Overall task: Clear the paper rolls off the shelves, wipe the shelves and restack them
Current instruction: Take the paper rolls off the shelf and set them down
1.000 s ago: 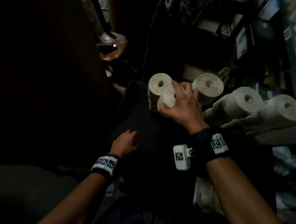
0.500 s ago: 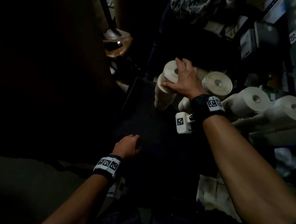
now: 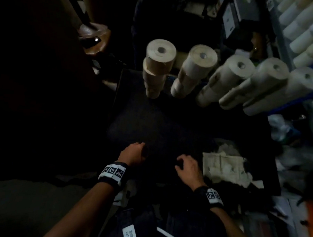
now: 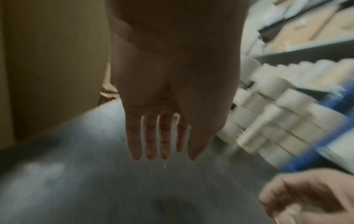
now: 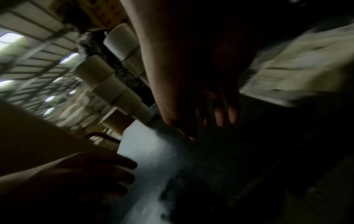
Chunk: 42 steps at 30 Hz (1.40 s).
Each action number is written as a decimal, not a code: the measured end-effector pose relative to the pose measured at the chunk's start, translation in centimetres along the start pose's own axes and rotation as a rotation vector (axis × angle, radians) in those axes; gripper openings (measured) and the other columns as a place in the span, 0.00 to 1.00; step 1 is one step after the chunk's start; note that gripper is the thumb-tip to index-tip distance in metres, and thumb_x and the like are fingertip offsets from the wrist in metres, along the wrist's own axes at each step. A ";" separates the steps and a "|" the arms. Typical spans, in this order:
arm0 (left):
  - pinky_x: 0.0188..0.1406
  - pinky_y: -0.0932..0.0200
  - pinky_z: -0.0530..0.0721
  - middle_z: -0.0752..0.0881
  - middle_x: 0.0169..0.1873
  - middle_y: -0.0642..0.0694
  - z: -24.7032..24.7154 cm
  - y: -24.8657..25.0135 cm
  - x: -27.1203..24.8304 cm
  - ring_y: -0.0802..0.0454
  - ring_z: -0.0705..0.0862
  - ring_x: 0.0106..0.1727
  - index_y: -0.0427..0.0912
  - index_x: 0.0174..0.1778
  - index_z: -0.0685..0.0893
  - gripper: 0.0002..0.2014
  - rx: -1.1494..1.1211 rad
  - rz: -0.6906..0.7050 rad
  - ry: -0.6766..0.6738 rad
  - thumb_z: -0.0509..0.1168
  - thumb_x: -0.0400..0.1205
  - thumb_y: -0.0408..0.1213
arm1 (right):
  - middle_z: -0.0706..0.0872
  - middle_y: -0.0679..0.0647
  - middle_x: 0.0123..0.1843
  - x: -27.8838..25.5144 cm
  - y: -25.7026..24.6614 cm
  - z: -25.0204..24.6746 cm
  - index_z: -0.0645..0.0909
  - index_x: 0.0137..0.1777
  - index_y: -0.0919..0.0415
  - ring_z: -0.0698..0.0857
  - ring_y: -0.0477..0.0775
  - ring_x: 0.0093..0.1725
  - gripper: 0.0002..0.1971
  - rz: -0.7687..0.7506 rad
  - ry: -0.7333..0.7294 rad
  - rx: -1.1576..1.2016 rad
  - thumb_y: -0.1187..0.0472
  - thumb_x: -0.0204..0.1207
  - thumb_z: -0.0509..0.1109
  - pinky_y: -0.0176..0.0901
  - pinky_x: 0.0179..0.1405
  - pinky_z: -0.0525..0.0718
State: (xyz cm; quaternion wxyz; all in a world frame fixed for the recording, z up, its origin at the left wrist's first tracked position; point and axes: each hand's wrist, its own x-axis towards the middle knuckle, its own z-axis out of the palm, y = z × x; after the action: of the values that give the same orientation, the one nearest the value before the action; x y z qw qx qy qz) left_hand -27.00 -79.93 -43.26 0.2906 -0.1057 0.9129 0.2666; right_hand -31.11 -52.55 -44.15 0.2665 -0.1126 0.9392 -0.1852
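Dark surface [image 3: 170, 123] bears pale stacked paper rolls [image 3: 160, 50].

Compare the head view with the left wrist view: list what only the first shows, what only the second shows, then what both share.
Only the head view: all five stacks of paper rolls from above with their core holes, a crumpled cloth, and both wristbands.

Only the left wrist view: the left hand with its fingers straight and holding nothing, and cardboard boxes on a grey upper shelf.

Both: the roll stacks, the blue shelf edge, and the empty right hand.
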 end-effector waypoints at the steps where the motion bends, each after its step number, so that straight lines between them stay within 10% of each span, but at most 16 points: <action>1: 0.64 0.40 0.85 0.83 0.69 0.41 0.9 0.4 -0.2 0.37 0.84 0.68 0.46 0.75 0.79 0.23 0.016 0.014 -0.025 0.69 0.86 0.50 | 0.85 0.54 0.61 -1.2 1.2 0.7 0.83 0.64 0.53 0.85 0.58 0.62 0.14 0.030 -0.022 0.005 0.54 0.80 0.76 0.54 0.59 0.86; 12: 0.63 0.41 0.87 0.86 0.68 0.43 9.9 10.5 -3.8 0.39 0.86 0.66 0.52 0.70 0.81 0.19 0.187 0.256 -0.196 0.65 0.87 0.55 | 0.86 0.53 0.57 -14.7 12.0 2.5 0.85 0.60 0.56 0.86 0.54 0.57 0.13 0.270 0.166 0.267 0.57 0.78 0.79 0.51 0.59 0.87; 25: 0.61 0.48 0.89 0.90 0.61 0.49 26.3 29.2 -17.8 0.46 0.90 0.61 0.58 0.71 0.83 0.32 0.484 0.711 -0.352 0.57 0.74 0.68 | 0.83 0.49 0.62 -45.3 26.5 3.5 0.81 0.63 0.46 0.85 0.56 0.62 0.15 0.531 0.604 0.332 0.52 0.79 0.76 0.56 0.58 0.86; 33: 0.60 0.50 0.88 0.90 0.63 0.53 29.8 45.8 -25.6 0.47 0.90 0.62 0.66 0.72 0.77 0.20 0.532 1.097 -0.288 0.67 0.84 0.57 | 0.82 0.53 0.64 -59.0 30.7 -7.4 0.82 0.65 0.52 0.83 0.60 0.64 0.15 0.606 0.889 0.112 0.56 0.81 0.76 0.56 0.57 0.85; 42: 0.60 0.47 0.88 0.91 0.60 0.48 19.7 64.4 -30.5 0.46 0.90 0.58 0.50 0.75 0.82 0.22 0.467 1.361 -0.012 0.73 0.85 0.50 | 0.77 0.52 0.67 -60.4 32.4 -25.7 0.77 0.71 0.52 0.76 0.61 0.67 0.23 0.561 1.078 -0.272 0.54 0.77 0.74 0.60 0.59 0.83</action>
State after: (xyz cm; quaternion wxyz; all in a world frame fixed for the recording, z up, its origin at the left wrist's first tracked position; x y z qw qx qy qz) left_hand -15.36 -14.22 -11.51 0.0801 0.5532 0.8078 0.1871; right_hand 1.62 2.93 -9.33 -0.2234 0.2150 0.9505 -0.0178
